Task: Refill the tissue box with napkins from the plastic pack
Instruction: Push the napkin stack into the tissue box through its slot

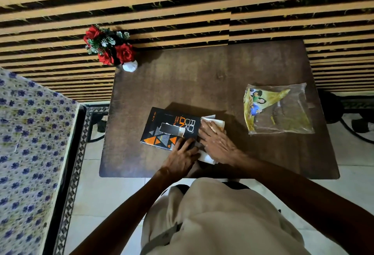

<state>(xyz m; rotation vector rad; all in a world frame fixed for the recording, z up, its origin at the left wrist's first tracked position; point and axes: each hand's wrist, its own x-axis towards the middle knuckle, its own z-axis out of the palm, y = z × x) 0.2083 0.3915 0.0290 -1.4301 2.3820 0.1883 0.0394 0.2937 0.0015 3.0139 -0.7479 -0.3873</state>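
The flat black cardboard tissue box with orange and grey triangles [168, 129] lies on the near middle of the dark brown wooden tabletop [202, 84]. Its long axis runs left to right across my view, tilted slightly, and its open right end faces my right hand. The slot in its top face runs along the same axis.

My left hand [181, 157] rests on the box's near right corner, fingers spread and fairly straight, pressing it down. My right hand [216, 141] lies flat, fingers extended, on a stack of white paper napkins [217, 122] at the box's open end; napkin edges show beyond my fingertips and under my wrist. The two hands sit just beside each other.

The clear plastic pack with a yellow-green printed panel [277, 109] lies well apart to the right on the tabletop, flat and looking emptied. A small white vase of red artificial roses [110, 48] stands at the far left corner. The tabletop backs onto a wall of tan and black slats [182, 2]. A bed with a blue-flowered cover [30, 133] is on my left, and pale floor tiles [105, 198] show below.

The box's print reads in orange and white letters.
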